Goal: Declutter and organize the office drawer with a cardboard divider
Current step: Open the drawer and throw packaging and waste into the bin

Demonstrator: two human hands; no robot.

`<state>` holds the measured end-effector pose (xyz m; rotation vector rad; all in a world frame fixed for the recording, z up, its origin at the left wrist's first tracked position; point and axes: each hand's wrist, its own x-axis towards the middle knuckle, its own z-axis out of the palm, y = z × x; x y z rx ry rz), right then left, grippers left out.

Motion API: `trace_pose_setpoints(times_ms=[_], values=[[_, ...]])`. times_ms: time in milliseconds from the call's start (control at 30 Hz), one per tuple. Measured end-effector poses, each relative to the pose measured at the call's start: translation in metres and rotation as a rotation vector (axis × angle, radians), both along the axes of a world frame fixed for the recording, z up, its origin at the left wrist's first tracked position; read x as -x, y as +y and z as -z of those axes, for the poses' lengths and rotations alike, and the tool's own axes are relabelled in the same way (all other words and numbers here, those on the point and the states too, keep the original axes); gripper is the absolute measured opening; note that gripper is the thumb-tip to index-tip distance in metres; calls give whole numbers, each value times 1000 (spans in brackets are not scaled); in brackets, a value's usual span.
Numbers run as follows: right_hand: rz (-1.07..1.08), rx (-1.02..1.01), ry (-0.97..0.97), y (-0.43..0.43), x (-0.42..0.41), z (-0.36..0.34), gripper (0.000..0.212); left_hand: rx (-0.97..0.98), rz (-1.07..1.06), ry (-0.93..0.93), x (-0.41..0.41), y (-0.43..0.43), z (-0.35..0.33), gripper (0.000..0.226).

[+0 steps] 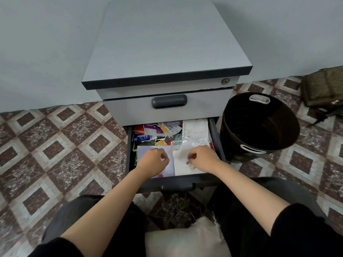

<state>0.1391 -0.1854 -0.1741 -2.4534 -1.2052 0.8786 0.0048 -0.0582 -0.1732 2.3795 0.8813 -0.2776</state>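
Drawer (168, 180) under left hand (153, 160), curled empty; right hand (202, 158) seemingly pinches clear plastic (194, 143).

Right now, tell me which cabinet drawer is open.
The lower drawer, pulled out and full of clutter. The upper drawer, with the grey handle, sits shut.

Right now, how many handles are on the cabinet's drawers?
2. The upper handle sits on the closed drawer; the lower handle is on the front of the open drawer. None shows on the thin top strip by the lock.
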Motion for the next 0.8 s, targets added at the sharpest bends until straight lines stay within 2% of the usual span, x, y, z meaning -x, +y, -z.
trace_pose_setpoints(times_ms=[267,400,467,567,667,800], values=[[46,35,-121,17,-24,17,46,-87,52,-103,-3,23,24,31],[-60,152,-195,22,-17,27,94,-286,26,-74,7,38,36,33],[-99,218,-202,25,-17,33,109,-351,39,-15,8,43,38,42],[-122,237,-218,27,-19,39,112,-351,90,79,9,45,39,53],[-104,187,-220,28,-20,35,108,-374,88,139,7,44,39,53],[-147,200,-266,33,-14,27,90,-361,103,179,3,45,34,55]])
